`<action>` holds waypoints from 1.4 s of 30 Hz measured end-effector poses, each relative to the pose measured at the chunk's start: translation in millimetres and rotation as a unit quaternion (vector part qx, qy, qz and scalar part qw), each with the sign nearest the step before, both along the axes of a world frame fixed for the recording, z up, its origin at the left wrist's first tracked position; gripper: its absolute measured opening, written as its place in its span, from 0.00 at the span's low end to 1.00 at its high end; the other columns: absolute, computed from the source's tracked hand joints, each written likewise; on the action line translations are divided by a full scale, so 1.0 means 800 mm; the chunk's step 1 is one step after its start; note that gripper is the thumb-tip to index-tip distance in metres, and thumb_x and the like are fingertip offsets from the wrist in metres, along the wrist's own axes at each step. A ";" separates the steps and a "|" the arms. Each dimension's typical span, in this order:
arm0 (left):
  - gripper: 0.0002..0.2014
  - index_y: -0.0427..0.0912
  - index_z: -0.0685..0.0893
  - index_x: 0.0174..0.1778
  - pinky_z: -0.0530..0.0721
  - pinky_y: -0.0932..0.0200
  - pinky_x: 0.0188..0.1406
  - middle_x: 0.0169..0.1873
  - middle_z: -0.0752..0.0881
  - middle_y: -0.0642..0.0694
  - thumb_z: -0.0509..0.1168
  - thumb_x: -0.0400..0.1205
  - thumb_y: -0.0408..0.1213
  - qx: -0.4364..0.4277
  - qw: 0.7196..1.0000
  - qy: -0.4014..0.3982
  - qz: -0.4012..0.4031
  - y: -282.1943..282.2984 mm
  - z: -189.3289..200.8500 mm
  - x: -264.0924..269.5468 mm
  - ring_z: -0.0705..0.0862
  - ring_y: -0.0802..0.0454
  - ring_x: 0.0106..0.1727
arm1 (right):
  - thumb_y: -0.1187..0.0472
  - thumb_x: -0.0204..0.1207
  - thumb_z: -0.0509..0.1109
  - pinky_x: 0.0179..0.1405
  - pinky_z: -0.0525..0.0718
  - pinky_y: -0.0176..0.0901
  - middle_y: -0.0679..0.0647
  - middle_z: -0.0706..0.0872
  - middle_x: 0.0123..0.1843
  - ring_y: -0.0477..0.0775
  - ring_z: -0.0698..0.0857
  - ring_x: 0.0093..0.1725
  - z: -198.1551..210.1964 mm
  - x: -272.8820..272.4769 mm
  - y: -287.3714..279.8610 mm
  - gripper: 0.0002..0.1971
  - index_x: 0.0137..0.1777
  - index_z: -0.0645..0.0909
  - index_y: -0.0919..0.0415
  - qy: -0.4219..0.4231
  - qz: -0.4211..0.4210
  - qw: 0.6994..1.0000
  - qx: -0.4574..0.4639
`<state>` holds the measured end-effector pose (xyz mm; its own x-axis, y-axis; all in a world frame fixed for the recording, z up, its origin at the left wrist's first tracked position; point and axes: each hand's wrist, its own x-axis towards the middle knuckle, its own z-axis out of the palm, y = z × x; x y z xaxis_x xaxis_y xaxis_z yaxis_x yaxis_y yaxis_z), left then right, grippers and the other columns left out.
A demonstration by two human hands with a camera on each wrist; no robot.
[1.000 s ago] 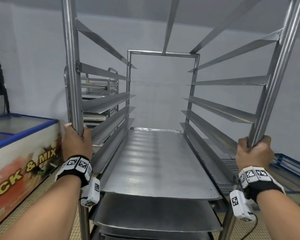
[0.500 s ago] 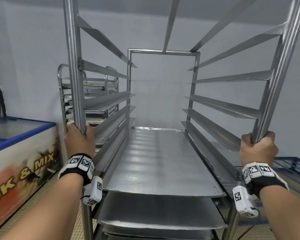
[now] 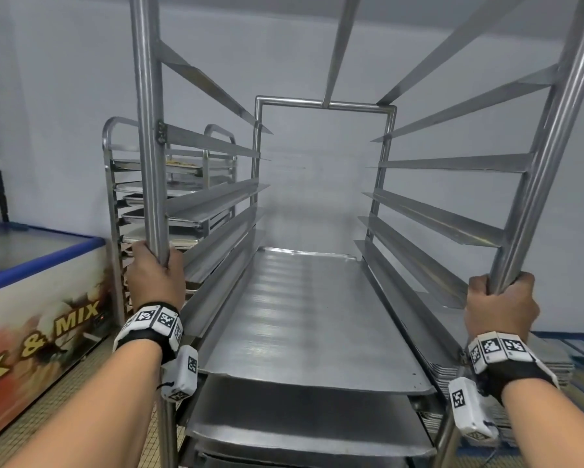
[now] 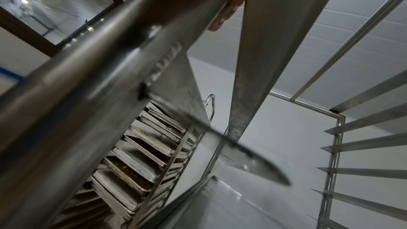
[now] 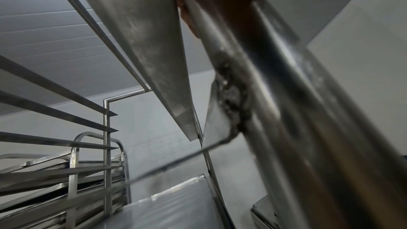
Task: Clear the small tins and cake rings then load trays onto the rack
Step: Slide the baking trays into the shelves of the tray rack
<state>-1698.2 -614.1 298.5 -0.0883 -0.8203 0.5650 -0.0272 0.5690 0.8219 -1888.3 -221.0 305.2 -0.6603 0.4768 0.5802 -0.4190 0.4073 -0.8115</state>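
**Fingers wrapped round both front posts of the rack**

Fingers of the left hand (image 3: 155,282) are curled tight round the left front post (image 3: 148,130) of the rack (image 3: 324,104); the left wrist view shows fingertips (image 4: 229,9) pressed against the tube. Fingers of the right hand (image 3: 500,310) are likewise closed round the right front post (image 3: 554,130), knuckles toward the head camera; one fingertip (image 5: 187,16) shows beside the post in the right wrist view.

Rack: upright, directly ahead, between the two arms. Upper runner pairs carry nothing. Top tray (image 3: 304,319) sits on the runners at about hand height, spanning left to right. Second tray (image 3: 297,423) lies directly under it; edge of a third just visible below, detail unclear.

Surroundings: second rack (image 3: 115,184) stands behind and to the left, near the wall, holding several trays; some carry brownish contents, not identifiable. Chest freezer (image 3: 41,298) with blue rim at far left, lettering "& MIX" on its side. Stack of flat trays (image 3: 554,359) low on the right, just beside the rack. Floor (image 3: 47,400) is small-tiled.
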 end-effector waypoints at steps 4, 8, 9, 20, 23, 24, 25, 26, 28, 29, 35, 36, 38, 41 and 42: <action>0.14 0.30 0.73 0.57 0.69 0.50 0.39 0.40 0.78 0.32 0.63 0.85 0.39 0.013 1.000 -0.001 0.019 -0.025 -0.002 -0.052 0.73 0.42 0.39 | 0.58 0.78 0.66 0.37 0.77 0.51 0.66 0.78 0.39 0.68 0.79 0.35 0.000 -0.052 -0.024 0.12 0.53 0.73 0.67 0.002 0.002 1.000 -0.019; 0.12 0.31 0.72 0.54 0.69 0.52 0.37 0.36 0.78 0.34 0.64 0.84 0.37 0.000 1.000 -0.002 0.019 -0.051 0.000 -0.104 0.74 0.42 0.37 | 0.58 0.77 0.67 0.37 0.78 0.53 0.67 0.79 0.38 0.68 0.79 0.34 0.001 -0.104 -0.050 0.10 0.51 0.73 0.66 0.003 -0.007 1.000 -0.026; 0.12 0.31 0.73 0.54 0.69 0.52 0.37 0.36 0.78 0.35 0.64 0.84 0.37 0.001 1.000 -0.005 0.021 -0.058 -0.001 -0.117 0.74 0.42 0.37 | 0.59 0.77 0.67 0.36 0.78 0.53 0.67 0.79 0.38 0.68 0.79 0.34 0.000 -0.118 -0.056 0.10 0.50 0.73 0.66 0.007 -0.008 1.000 -0.022; 0.09 0.35 0.72 0.50 0.70 0.53 0.37 0.35 0.79 0.36 0.62 0.84 0.38 -0.022 1.000 -0.002 0.016 -0.125 -0.003 -0.244 0.77 0.40 0.36 | 0.60 0.78 0.66 0.39 0.81 0.55 0.66 0.78 0.39 0.65 0.78 0.35 0.003 -0.244 -0.120 0.10 0.51 0.73 0.68 -0.007 -0.011 1.000 -0.005; 0.11 0.35 0.72 0.51 0.73 0.52 0.37 0.35 0.81 0.35 0.62 0.84 0.40 -0.022 1.000 -0.007 0.015 -0.142 -0.005 -0.271 0.79 0.39 0.35 | 0.60 0.77 0.67 0.39 0.81 0.55 0.66 0.79 0.39 0.65 0.79 0.35 0.004 -0.272 -0.133 0.10 0.50 0.74 0.68 -0.002 -0.012 1.000 -0.007; 0.11 0.35 0.72 0.51 0.74 0.52 0.36 0.36 0.81 0.35 0.62 0.84 0.40 -0.025 1.000 -0.006 0.015 -0.146 -0.005 -0.281 0.79 0.38 0.36 | 0.60 0.77 0.67 0.39 0.82 0.56 0.66 0.79 0.38 0.66 0.79 0.35 0.003 -0.283 -0.138 0.10 0.50 0.73 0.68 0.000 -0.013 1.000 -0.007; 0.11 0.34 0.73 0.52 0.74 0.52 0.36 0.36 0.80 0.35 0.62 0.84 0.40 -0.024 1.000 -0.004 0.016 -0.151 -0.006 -0.291 0.79 0.39 0.36 | 0.60 0.77 0.67 0.40 0.82 0.57 0.66 0.79 0.38 0.66 0.79 0.35 0.002 -0.294 -0.142 0.10 0.49 0.73 0.68 0.004 -0.013 1.000 -0.007; 0.11 0.34 0.73 0.52 0.73 0.52 0.37 0.36 0.80 0.36 0.62 0.84 0.39 -0.024 1.000 -0.001 0.020 -0.155 -0.006 -0.300 0.78 0.40 0.36 | 0.60 0.77 0.67 0.40 0.82 0.57 0.66 0.79 0.38 0.65 0.79 0.35 0.002 -0.304 -0.147 0.10 0.49 0.73 0.68 0.009 -0.012 1.000 -0.006; 0.11 0.34 0.73 0.53 0.71 0.52 0.37 0.37 0.79 0.37 0.63 0.84 0.38 -0.025 0.999 0.005 0.025 -0.164 -0.005 -0.319 0.76 0.41 0.36 | 0.61 0.77 0.67 0.40 0.81 0.56 0.66 0.79 0.37 0.65 0.78 0.34 0.001 -0.328 -0.159 0.10 0.49 0.73 0.69 0.016 -0.010 1.000 -0.005; 0.11 0.34 0.73 0.53 0.71 0.52 0.37 0.37 0.79 0.37 0.63 0.84 0.39 -0.025 0.999 0.007 0.027 -0.169 -0.005 -0.329 0.76 0.41 0.36 | 0.61 0.76 0.67 0.38 0.80 0.55 0.66 0.79 0.37 0.65 0.78 0.34 0.000 -0.340 -0.166 0.10 0.48 0.73 0.69 0.020 -0.008 1.000 -0.006; 0.13 0.33 0.74 0.55 0.77 0.47 0.39 0.38 0.80 0.36 0.63 0.83 0.41 -0.019 0.999 0.003 0.039 -0.209 -0.009 -0.392 0.78 0.38 0.38 | 0.63 0.77 0.67 0.35 0.71 0.46 0.66 0.78 0.36 0.64 0.76 0.32 -0.002 -0.409 -0.202 0.09 0.49 0.72 0.70 0.025 0.013 1.000 -0.006; 0.13 0.33 0.74 0.55 0.76 0.48 0.39 0.38 0.80 0.36 0.63 0.83 0.41 -0.017 0.999 0.003 0.039 -0.215 -0.008 -0.402 0.78 0.38 0.38 | 0.64 0.78 0.67 0.35 0.70 0.46 0.65 0.77 0.36 0.63 0.75 0.32 -0.001 -0.419 -0.209 0.09 0.49 0.72 0.71 0.025 0.016 1.000 -0.006; 0.13 0.33 0.74 0.55 0.74 0.50 0.39 0.38 0.79 0.36 0.63 0.84 0.40 -0.013 0.999 0.005 0.038 -0.226 -0.008 -0.422 0.77 0.39 0.38 | 0.64 0.78 0.67 0.36 0.70 0.45 0.66 0.78 0.36 0.63 0.75 0.32 0.000 -0.440 -0.221 0.10 0.50 0.73 0.72 0.025 0.020 0.999 -0.005; 0.13 0.32 0.74 0.55 0.72 0.51 0.40 0.38 0.79 0.35 0.64 0.84 0.39 -0.013 0.999 0.012 0.032 -0.243 -0.008 -0.451 0.76 0.40 0.38 | 0.64 0.78 0.66 0.36 0.69 0.45 0.66 0.78 0.37 0.63 0.75 0.32 0.000 -0.475 -0.240 0.10 0.50 0.73 0.72 0.026 0.027 0.999 -0.006; 0.13 0.31 0.74 0.55 0.72 0.51 0.41 0.38 0.80 0.35 0.64 0.84 0.39 -0.015 0.999 0.013 0.028 -0.249 -0.007 -0.460 0.76 0.40 0.38 | 0.63 0.77 0.66 0.36 0.70 0.45 0.67 0.78 0.36 0.64 0.76 0.32 0.000 -0.486 -0.246 0.10 0.49 0.73 0.71 0.030 0.029 0.999 -0.006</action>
